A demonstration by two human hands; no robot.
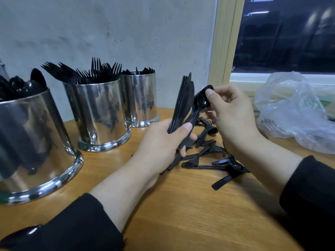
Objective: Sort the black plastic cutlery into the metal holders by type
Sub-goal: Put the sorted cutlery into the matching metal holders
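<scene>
My left hand grips a bundle of black plastic knives and spoons, held upright by their handles. My right hand pinches the bowl of the top spoon in that bundle between thumb and fingers. A loose pile of black forks, spoons and knives lies on the wooden table under and between my hands. Three shiny metal holders stand at the left: the near one holds spoons, the middle one holds forks, the far one holds knives.
A crumpled clear plastic bag lies on the table at the right, below a window frame. A grey wall runs behind the holders. Bare wooden table stretches toward me between my black sleeves.
</scene>
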